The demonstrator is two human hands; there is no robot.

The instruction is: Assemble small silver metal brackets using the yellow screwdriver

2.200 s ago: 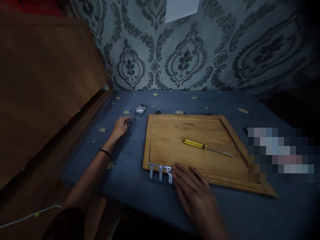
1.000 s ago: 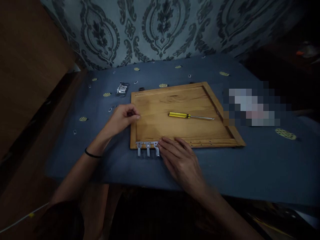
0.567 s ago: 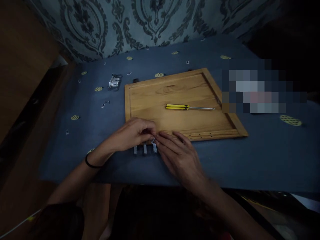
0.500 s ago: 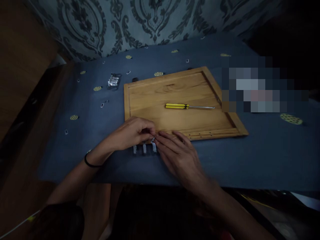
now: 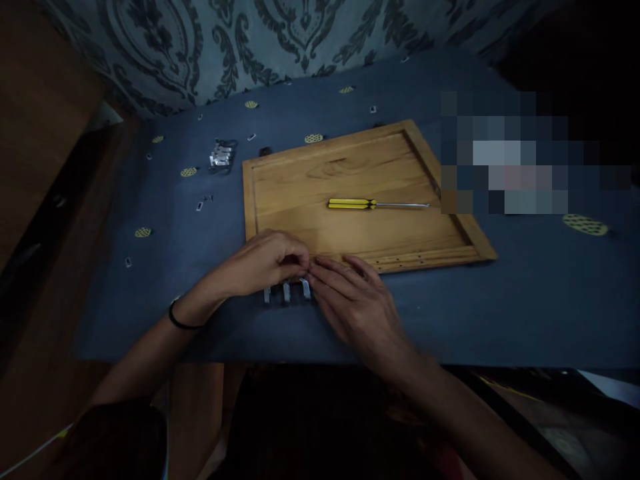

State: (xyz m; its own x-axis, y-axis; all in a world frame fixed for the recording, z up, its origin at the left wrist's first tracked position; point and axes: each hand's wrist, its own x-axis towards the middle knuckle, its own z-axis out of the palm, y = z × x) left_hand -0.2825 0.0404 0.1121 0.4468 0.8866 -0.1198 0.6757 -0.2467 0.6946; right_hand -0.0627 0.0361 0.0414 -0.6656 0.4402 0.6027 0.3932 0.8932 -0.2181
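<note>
A framed wooden board (image 5: 300,180) lies on the table, and three metal hooks (image 5: 287,292) stick out from its near edge. At the rightmost hook, my left hand (image 5: 273,263) is closed in a pinch over the edge; whatever is between its fingertips is hidden. My right hand (image 5: 357,303) meets those fingertips from the right, touching beside the same hook. Its front fingers are pressed together and its other fingers rest on the board's edge. Small dark holes show in the edge to the right. On the board lies a screwdriver (image 5: 351,204) with a yellow and black handle.
Several more metal hooks (image 5: 221,156) lie in a pile left of the board. A few tiny pieces, perhaps screws (image 5: 209,199), are nearer me on the blue patterned tablecloth (image 5: 165,280). A blurred-out patch (image 5: 515,160) covers the right side. Behind stands a patterned wall (image 5: 305,33).
The whole view has shifted slightly. Both hands stay at the same hook, with my left fingertips a little closer in against the right ones.
</note>
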